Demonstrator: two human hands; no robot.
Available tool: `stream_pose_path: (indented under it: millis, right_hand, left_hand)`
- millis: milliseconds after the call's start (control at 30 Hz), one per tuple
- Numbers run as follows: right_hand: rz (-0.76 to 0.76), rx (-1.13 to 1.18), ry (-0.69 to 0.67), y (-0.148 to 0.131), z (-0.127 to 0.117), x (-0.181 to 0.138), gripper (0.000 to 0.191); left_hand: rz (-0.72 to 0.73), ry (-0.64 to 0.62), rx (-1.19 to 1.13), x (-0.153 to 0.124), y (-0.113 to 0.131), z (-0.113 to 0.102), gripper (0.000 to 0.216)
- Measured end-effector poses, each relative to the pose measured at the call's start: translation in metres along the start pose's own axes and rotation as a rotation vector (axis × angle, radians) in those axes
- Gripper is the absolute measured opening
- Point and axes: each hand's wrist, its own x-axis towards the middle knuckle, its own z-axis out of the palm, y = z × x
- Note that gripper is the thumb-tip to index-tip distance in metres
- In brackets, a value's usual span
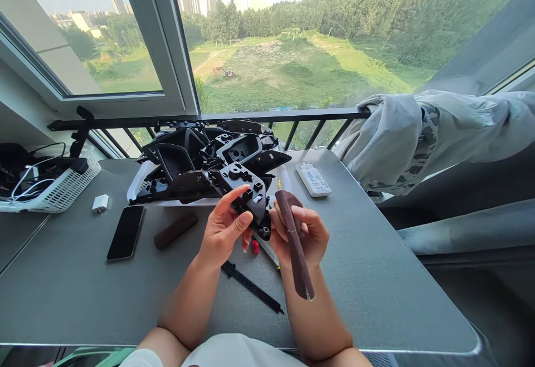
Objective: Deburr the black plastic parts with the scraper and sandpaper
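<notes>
My left hand grips a black moulded plastic part between thumb and fingers, over the front of the tray. My right hand is closed on a folded piece of brown sandpaper, which slants down across the wrist. Its fingertips are close to the lower right end of the plastic part; whether they touch it I cannot tell. Beneath the hands lie a black caliper and a small red object. A slim pale tool with yellow bits is mostly hidden behind the right hand.
A white tray heaped with black plastic parts stands at the back. To the left are a phone, a brown roll, a white charger and a white basket of cables. A white boxy device lies right.
</notes>
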Motion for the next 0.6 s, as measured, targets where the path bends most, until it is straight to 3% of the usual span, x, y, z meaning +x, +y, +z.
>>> stream_pose_path:
  millis: [167,267,367,600]
  right_hand:
    - [-0.110,0.033,-0.043,-0.002,-0.003,0.004,0.032]
    - [-0.123,0.015,-0.039,-0.003,-0.004,0.006,0.034]
    - [-0.085,-0.034,-0.044,-0.004,-0.003,0.006,0.033]
    - [-0.038,-0.048,0.047,-0.005,0.001,0.004,0.029]
  left_hand:
    - [0.308,0.318,0.325,-0.005,0.000,0.003,0.040]
    - [0.421,0.223,0.343,-0.009,0.001,0.004,0.035]
    - [0.385,0.118,0.352,-0.012,0.001,0.004,0.030]
    - [0.369,0.042,0.455,-0.011,0.007,-0.002,0.012]
